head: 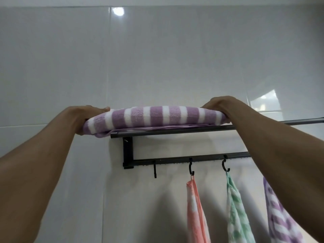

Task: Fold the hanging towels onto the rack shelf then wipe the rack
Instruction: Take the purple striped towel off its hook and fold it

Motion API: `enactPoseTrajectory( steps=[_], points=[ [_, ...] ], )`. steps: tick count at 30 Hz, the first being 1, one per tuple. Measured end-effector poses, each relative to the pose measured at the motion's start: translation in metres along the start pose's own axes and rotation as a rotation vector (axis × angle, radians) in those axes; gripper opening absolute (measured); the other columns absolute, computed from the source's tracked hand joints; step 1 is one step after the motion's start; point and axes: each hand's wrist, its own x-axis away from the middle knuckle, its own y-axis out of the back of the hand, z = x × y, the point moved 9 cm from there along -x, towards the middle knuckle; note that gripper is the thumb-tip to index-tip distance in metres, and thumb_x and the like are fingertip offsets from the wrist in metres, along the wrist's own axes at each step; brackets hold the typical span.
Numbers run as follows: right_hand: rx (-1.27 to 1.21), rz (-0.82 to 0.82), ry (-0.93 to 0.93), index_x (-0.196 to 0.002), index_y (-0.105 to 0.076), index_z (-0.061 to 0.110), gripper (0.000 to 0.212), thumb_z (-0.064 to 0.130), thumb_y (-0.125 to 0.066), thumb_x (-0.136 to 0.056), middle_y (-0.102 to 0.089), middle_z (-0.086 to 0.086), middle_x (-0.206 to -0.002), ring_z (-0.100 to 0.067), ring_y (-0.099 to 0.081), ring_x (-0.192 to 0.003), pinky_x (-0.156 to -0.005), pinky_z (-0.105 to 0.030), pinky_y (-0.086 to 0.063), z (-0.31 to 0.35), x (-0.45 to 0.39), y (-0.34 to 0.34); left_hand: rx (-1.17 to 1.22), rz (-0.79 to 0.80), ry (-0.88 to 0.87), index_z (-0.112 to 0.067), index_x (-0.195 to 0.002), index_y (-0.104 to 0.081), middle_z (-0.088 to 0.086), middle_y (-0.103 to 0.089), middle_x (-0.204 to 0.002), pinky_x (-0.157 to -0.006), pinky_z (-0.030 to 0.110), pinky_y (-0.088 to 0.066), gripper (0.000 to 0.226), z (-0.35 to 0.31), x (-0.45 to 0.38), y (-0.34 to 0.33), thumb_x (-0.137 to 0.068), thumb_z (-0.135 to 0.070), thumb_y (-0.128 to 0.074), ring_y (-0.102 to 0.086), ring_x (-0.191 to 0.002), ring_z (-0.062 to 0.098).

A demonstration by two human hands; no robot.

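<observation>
My left hand (pixel 82 120) curls round the left end of a plush, folded purple-and-white striped towel (pixel 154 118) lying on the top shelf of the black metal rack (pixel 175 131), both arms raised. My right hand (pixel 219 106) appears to clasp the other end, its fingers hidden behind the pile. Below, pink (pixel 196 211), green (pixel 236 213) and purple checked cloths (pixel 282 220) hang from hooks.

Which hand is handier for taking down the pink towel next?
Probably the right hand: the pink checked towel hangs on a black hook towards its side. The left hand grips the far end of the folded purple-and-white striped towel.
</observation>
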Motion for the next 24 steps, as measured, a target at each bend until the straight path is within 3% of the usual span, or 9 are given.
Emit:
enactPoseTrajectory(
  steps=[3,6,8,10,12,15,18,21,24],
  points=[
    [-0.072,0.020,0.026,-0.102,-0.053,0.009,0.014,0.023,-0.049,-0.102,-0.053,-0.007,-0.082,-0.019,-0.048,-0.066,-0.056,-0.027,-0.036,-0.007,-0.017,-0.004,-0.203,0.036,-0.100,0.002,-0.112,-0.064,0.019,-0.068,-0.098,-0.050,0.021,-0.055,0.034,-0.013,0.001,-0.005,-0.082,-0.012,-0.068,-0.062,-0.083,0.029],
    [-0.380,0.046,0.011,-0.087,-0.056,0.009,0.013,0.013,-0.045,-0.093,-0.054,-0.012,-0.075,-0.024,-0.047,-0.062,-0.058,-0.027,-0.035,-0.012,-0.019,-0.004,-0.199,0.113,-0.119,0.008,-0.099,-0.063,0.030,-0.066,-0.091,-0.052,0.038,-0.059,0.023,-0.019,0.000,-0.005,-0.096,-0.003,-0.043,-0.068,-0.076,0.047],
    [-0.461,0.038,-0.021,-0.078,-0.057,0.009,0.019,0.010,-0.043,-0.090,-0.056,-0.011,-0.066,-0.023,-0.045,-0.060,-0.059,-0.027,-0.033,-0.013,-0.023,-0.003,-0.257,0.118,-0.089,0.005,-0.073,-0.066,0.026,-0.066,-0.068,-0.053,0.027,-0.056,0.034,-0.007,-0.007,-0.009,-0.098,0.008,-0.043,-0.068,-0.080,0.052],
    [-0.427,0.032,-0.020,-0.074,-0.058,0.006,0.022,0.008,-0.042,-0.090,-0.059,-0.014,-0.065,-0.025,-0.047,-0.064,-0.061,-0.028,-0.034,-0.013,-0.026,-0.001,-0.298,0.113,-0.035,-0.011,-0.042,-0.061,0.000,-0.059,-0.042,-0.062,0.025,-0.049,0.057,0.005,-0.016,-0.011,-0.094,0.009,-0.055,-0.071,-0.060,0.023],
    [-0.365,0.013,-0.021,-0.078,-0.059,0.004,0.021,0.010,-0.043,-0.091,-0.059,-0.018,-0.076,-0.027,-0.052,-0.066,-0.063,-0.029,-0.039,-0.013,-0.030,-0.001,-0.364,0.071,-0.062,-0.016,-0.030,-0.053,-0.004,-0.059,-0.044,-0.074,0.032,-0.045,0.064,0.010,-0.031,-0.001,-0.087,0.009,-0.066,-0.058,-0.047,0.006],
    [-0.325,-0.015,-0.037,-0.073,-0.054,0.005,0.030,0.008,-0.040,-0.100,-0.057,-0.015,-0.079,-0.026,-0.051,-0.069,-0.068,-0.030,-0.041,-0.016,-0.035,-0.009,-0.311,-0.023,-0.106,-0.020,-0.060,-0.062,0.003,-0.064,-0.065,-0.075,0.037,-0.054,0.030,0.001,-0.007,0.007,-0.079,-0.002,-0.078,-0.058,-0.064,0.020],
    [-0.314,-0.013,0.002,-0.074,-0.053,0.006,0.032,0.011,-0.041,-0.103,-0.054,-0.011,-0.079,-0.026,-0.049,-0.076,-0.068,-0.032,-0.038,-0.015,-0.036,-0.011,-0.132,-0.007,-0.197,-0.011,-0.077,-0.064,0.003,-0.065,-0.065,-0.050,0.024,-0.052,0.011,-0.012,0.012,0.003,-0.086,-0.012,-0.070,-0.060,-0.050,0.013],
    [-0.576,0.011,-0.058,-0.102,-0.064,0.010,0.033,0.039,-0.049,-0.099,-0.069,-0.014,-0.095,-0.027,-0.057,-0.074,-0.065,-0.032,-0.045,-0.025,-0.031,-0.002,0.324,0.100,0.087,0.000,-0.108,-0.061,0.018,-0.070,-0.073,-0.047,0.031,-0.055,0.037,0.006,0.019,-0.002,-0.097,-0.034,-0.052,-0.068,-0.053,0.029],
    [-0.680,-0.126,-0.043,-0.118,-0.059,0.007,0.045,0.046,-0.054,-0.095,-0.066,-0.014,-0.114,-0.028,-0.064,-0.080,-0.071,-0.037,-0.055,-0.027,-0.025,0.015,0.337,0.109,0.186,0.003,-0.120,-0.052,0.027,-0.070,-0.093,-0.061,0.047,-0.060,0.063,0.008,0.028,0.000,-0.094,-0.055,-0.049,-0.068,-0.068,0.039]
  ],
)
